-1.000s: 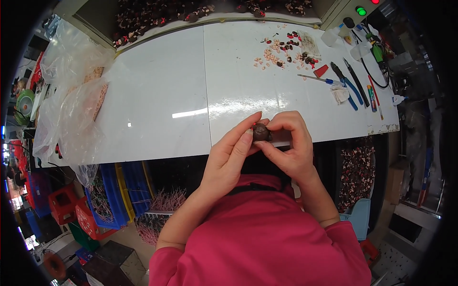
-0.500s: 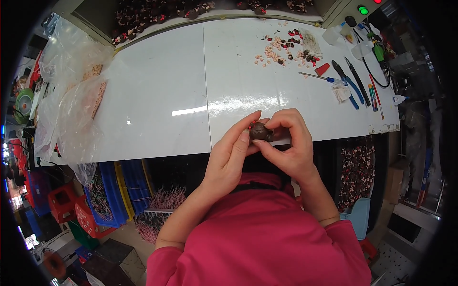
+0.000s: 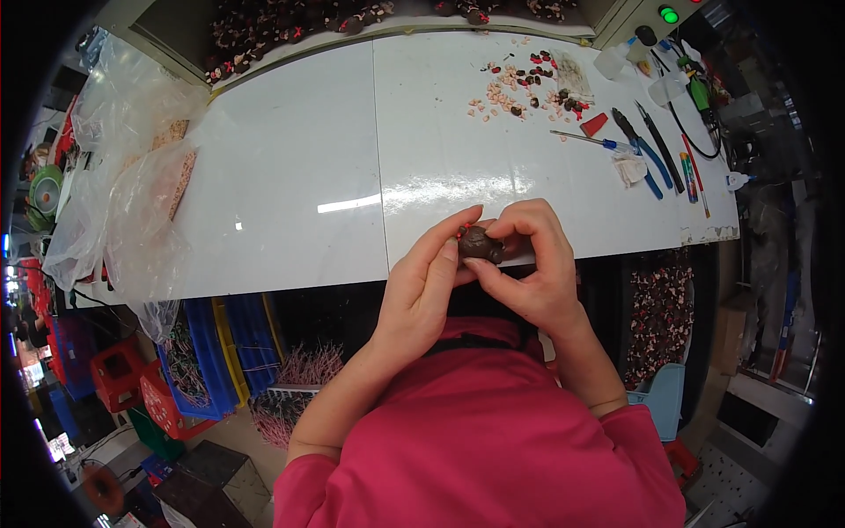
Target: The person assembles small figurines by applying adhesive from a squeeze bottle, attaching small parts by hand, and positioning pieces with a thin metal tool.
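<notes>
Presently I hold one small brown figure (image 3: pixel 476 245) by the counter's (image 3: pixel 290 176) near edge, clamped between the fingers of my left hand (image 3: pixel 417 289) and right hand (image 3: pixel 539 264); broad white surface runs left to plastic bags (image 3: pixel 132 185); blue-handled pliers (image 3: pixel 649 158) lie rightward, short of the right edge.

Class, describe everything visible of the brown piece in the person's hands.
The brown piece looks rounded and lumpy, with a smaller lump at its right end and a red bit at its upper left. Its material is unclear. The left hand and right hand hold it between them, partly hiding it, near the edge of the white table.
</notes>
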### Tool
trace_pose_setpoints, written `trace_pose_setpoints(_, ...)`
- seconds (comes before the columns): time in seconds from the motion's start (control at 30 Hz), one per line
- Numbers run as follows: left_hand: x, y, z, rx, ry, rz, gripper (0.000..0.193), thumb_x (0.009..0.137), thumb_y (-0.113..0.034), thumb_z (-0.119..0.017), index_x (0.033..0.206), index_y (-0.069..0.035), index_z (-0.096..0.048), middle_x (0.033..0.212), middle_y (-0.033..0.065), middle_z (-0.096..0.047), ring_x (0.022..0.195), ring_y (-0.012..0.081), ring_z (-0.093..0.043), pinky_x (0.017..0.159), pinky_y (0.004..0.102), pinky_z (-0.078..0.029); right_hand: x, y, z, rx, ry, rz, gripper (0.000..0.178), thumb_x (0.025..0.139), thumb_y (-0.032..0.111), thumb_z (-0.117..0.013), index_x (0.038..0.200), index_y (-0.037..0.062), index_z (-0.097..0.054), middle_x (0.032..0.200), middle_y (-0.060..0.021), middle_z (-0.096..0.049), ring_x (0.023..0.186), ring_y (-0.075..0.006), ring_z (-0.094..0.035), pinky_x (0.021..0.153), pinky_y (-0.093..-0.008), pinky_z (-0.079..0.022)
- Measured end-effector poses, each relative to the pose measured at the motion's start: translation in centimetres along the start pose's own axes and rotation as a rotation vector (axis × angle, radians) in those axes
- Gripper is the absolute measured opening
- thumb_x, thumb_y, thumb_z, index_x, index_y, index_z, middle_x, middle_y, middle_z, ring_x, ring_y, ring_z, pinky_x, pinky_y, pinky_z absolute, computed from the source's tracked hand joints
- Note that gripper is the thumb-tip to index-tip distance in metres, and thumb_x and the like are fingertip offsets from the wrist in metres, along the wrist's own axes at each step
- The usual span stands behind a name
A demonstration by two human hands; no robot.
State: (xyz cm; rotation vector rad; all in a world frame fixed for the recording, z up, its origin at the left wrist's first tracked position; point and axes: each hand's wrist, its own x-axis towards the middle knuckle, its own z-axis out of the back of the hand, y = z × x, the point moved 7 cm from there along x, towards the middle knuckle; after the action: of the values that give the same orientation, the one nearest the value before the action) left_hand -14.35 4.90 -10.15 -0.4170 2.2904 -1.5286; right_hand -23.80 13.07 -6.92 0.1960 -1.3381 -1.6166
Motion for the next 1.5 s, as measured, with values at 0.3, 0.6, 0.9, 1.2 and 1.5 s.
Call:
trace_pose_setpoints(0.3, 0.06, 0.37, 0.04, -0.091, 0.015, 0.041, 0.038, 0.100, -0.013, -0.032, 0.134, 0.001, -0.041, 0.125, 0.0133, -0.049, 0.115, 0.0173, -0.050, 0.095, 0.0291, -0.045, -0.01, -0.05, 0.04, -0.002, -0.004, 0.018, 0.033, 0.067, -0.001, -0.073, 0.094, 0.0046, -0.054, 0.093, -0.0067, -0.054, 0.077, -0.0152, -0.056, 0.062, -0.0238, -0.049)
trace_pose_setpoints(0.6, 0.09, 0.13, -0.09, -0.013, 0.020, 0.006, 0.040, 0.101, -0.017, -0.030, 0.135, 0.002, -0.039, 0.123, 0.0124, -0.051, 0.112, 0.0192, -0.054, 0.093, 0.0314, -0.047, -0.09, -0.06, 0.05, 0.000, -0.002, -0.005, 0.034, 0.068, 0.000, -0.073, 0.095, 0.0041, -0.053, 0.093, -0.0071, -0.054, 0.079, -0.0155, -0.057, 0.063, -0.0238, -0.050)
trace_pose_setpoints(0.9, 0.03, 0.13, -0.13, 0.044, 0.007, 0.000, 0.039, 0.101, -0.018, -0.030, 0.134, 0.001, -0.040, 0.120, 0.0110, -0.051, 0.110, 0.0178, -0.054, 0.092, 0.0302, -0.047, -0.08, -0.10, 0.12, 0.002, 0.010, -0.011, 0.033, 0.068, 0.000, -0.073, 0.095, 0.0041, -0.054, 0.093, -0.0068, -0.054, 0.078, -0.0153, -0.058, 0.063, -0.0240, -0.051)
trace_pose_setpoints(1.2, 0.06, 0.00, -0.29, 0.084, -0.010, -0.004, 0.038, 0.102, -0.019, -0.031, 0.134, -0.001, -0.041, 0.118, 0.0105, -0.053, 0.108, 0.0165, -0.055, 0.091, 0.0287, -0.048, -0.06, -0.18, 0.24, -0.008, 0.012, -0.025, 0.033, 0.068, 0.000, -0.073, 0.095, 0.0045, -0.054, 0.093, -0.0066, -0.055, 0.078, -0.0154, -0.058, 0.063, -0.0241, -0.051)
trace_pose_setpoints(1.5, 0.11, -0.13, -0.38, 0.130, -0.017, -0.026, 0.038, 0.102, -0.019, -0.031, 0.133, 0.000, -0.042, 0.117, 0.0112, -0.054, 0.107, 0.0170, -0.056, 0.090, 0.0291, -0.049, -0.10, -0.27, 0.29, 0.018, 0.008, -0.043, 0.033, 0.068, 0.000, -0.073, 0.095, 0.0044, -0.054, 0.094, -0.0068, -0.055, 0.079, -0.0158, -0.059, 0.063, -0.0248, -0.051)
